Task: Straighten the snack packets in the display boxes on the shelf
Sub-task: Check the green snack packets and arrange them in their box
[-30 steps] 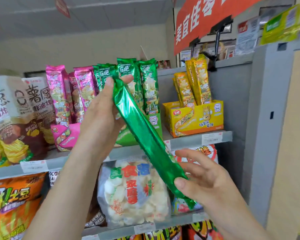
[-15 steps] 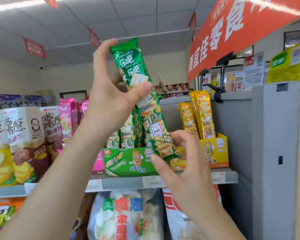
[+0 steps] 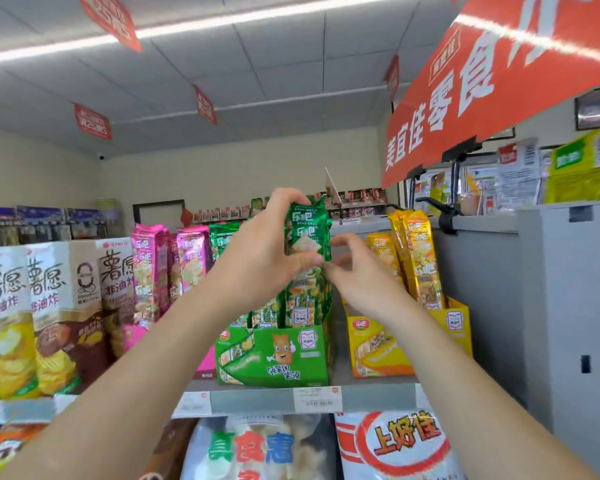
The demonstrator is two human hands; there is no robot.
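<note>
Pink packets [image 3: 149,271] stood to the left of the left hand [image 3: 260,258]. Its fingers and thumb were clamped on the upper part of the green packet [image 3: 307,230], which stood upright in the green display box [image 3: 274,355] below the fingers. The right hand [image 3: 361,278] curled thumb and forefinger round the packet's right edge, with yellow packets [image 3: 416,258] beyond them.

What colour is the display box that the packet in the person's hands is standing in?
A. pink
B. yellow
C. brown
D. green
D: the left hand grips the top of the green packet, whose lower end sits among other packets at the right end of the green display box.
</note>
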